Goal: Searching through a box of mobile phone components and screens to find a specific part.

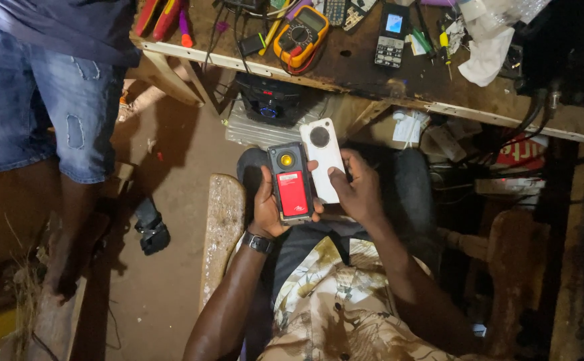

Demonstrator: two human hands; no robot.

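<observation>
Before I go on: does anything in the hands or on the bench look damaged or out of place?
The phone in the left hand lies open-backed, red battery exposed; its white back cover is off, in the right hand. The workbench is cluttered with a multimeter and tools. Nothing looks spilled.

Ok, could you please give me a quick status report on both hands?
Left hand grips opened phone body, red battery showing. Right hand holds white back cover beside it. Nothing between them; workbench just ahead.
</observation>
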